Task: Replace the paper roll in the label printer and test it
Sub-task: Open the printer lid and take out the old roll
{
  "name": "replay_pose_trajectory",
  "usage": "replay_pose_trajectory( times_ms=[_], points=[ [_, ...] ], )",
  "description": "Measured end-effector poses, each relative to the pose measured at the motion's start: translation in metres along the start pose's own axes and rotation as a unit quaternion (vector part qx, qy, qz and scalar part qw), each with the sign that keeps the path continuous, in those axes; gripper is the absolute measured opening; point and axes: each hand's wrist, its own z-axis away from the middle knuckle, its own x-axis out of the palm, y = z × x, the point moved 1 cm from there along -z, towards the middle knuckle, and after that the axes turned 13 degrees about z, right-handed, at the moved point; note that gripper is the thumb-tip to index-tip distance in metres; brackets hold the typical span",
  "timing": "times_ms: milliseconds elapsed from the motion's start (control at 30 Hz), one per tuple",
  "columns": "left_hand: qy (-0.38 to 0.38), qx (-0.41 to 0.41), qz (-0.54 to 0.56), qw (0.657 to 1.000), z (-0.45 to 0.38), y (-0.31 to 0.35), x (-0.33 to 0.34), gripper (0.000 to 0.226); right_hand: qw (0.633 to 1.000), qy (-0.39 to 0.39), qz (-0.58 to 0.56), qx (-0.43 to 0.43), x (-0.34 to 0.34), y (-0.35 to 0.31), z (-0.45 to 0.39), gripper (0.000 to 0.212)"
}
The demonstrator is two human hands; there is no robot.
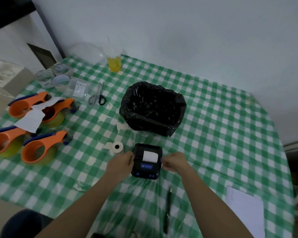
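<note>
Between the two hands sat the label printer (147,162), black, with white paper (150,156) showing at its top. The left hand (121,163) held the printer's left side with curled fingers, and the right hand (174,161) gripped its right side the same way, fingers bent against the casing. Just beyond the left hand, up and slightly outward from it, one paper roll (117,147) stood on end on the green checked tablecloth (222,134), apart from the printer.

Farther out past both hands sat one bin lined with a black bag (152,108). Well to the left of the left hand lay four orange tape dispensers (36,127), a white sheet draped over two of them. Beyond those stood three clear cups (53,77), one pair of scissors (97,96) and one yellow drink (113,63). Nearer than the right hand lay one pen (168,208), and to its right one white sheet of paper (244,212).
</note>
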Motion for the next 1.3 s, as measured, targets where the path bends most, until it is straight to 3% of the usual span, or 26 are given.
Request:
replay_pose_trajectory(
  times_ms=[167,767,900,1067,1200,1300],
  points=[
    [0.006,0.0,0.008,1.0,0.0,0.0,-0.001,0.019,1.0,-0.005,-0.003,0.003,0.0,0.001,0.0,0.031],
    [0.025,-0.019,-0.009,0.999,0.004,0.007,-0.004,0.019,1.0,0.024,0.007,0.0,0.003,-0.002,0.006,0.039],
    [0.036,-0.019,-0.013,0.999,0.004,0.009,-0.007,0.02,0.997,0.045,0.059,-0.027,0.003,0.001,0.006,0.039],
    [0.035,-0.009,-0.019,0.999,0.002,0.013,-0.009,0.023,0.96,0.127,0.206,-0.14,0.008,0.012,0.009,0.012],
    [0.033,-0.006,-0.023,0.999,0.002,0.014,-0.011,0.024,0.932,0.166,0.239,-0.215,0.026,0.006,0.014,0.028],
    [0.031,0.0,-0.02,0.999,0.003,0.014,-0.013,0.024,0.938,0.169,0.231,-0.196,0.04,0.0,0.009,0.04]
  ],
)
